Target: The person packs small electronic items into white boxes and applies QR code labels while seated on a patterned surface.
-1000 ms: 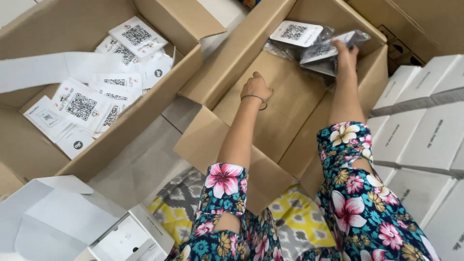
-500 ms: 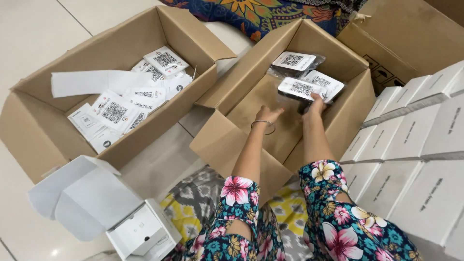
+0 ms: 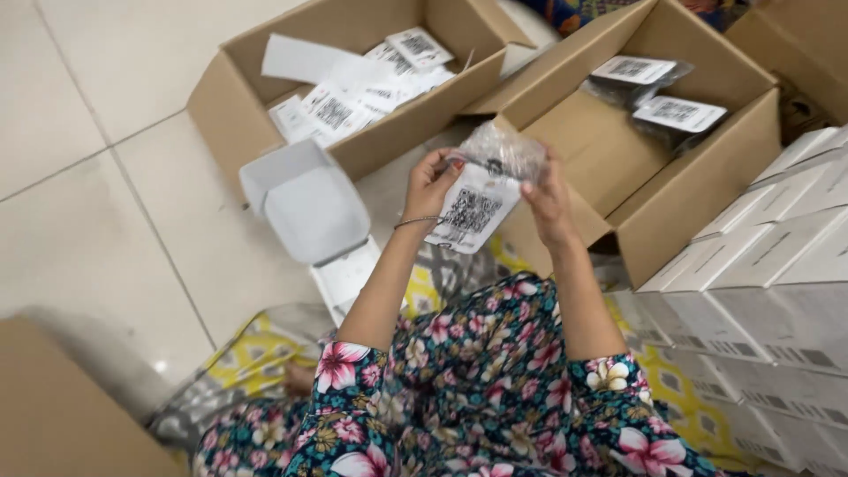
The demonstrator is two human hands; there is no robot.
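Both my hands hold up a clear plastic packet point(image 3: 488, 181) with a white label card and a dark item inside, in front of my chest. My left hand point(image 3: 430, 184) grips its left edge, a thin bracelet on the wrist. My right hand point(image 3: 548, 201) pinches its right side. Behind the packet stands an open cardboard box point(image 3: 698, 190) with two more labelled packets point(image 3: 658, 93) at its far end. My floral sleeves fill the lower part of the view.
A second open cardboard box point(image 3: 221, 97) at the upper left holds several white label cards. A small open white box point(image 3: 309, 199) lies on the tiled floor by my left arm. Stacked white boxes point(image 3: 777, 274) line the right side. A brown cardboard edge point(image 3: 62, 415) sits at the lower left.
My hands have come back out of the right cardboard box, lifting one packet up toward me. The view has tilted down and left.
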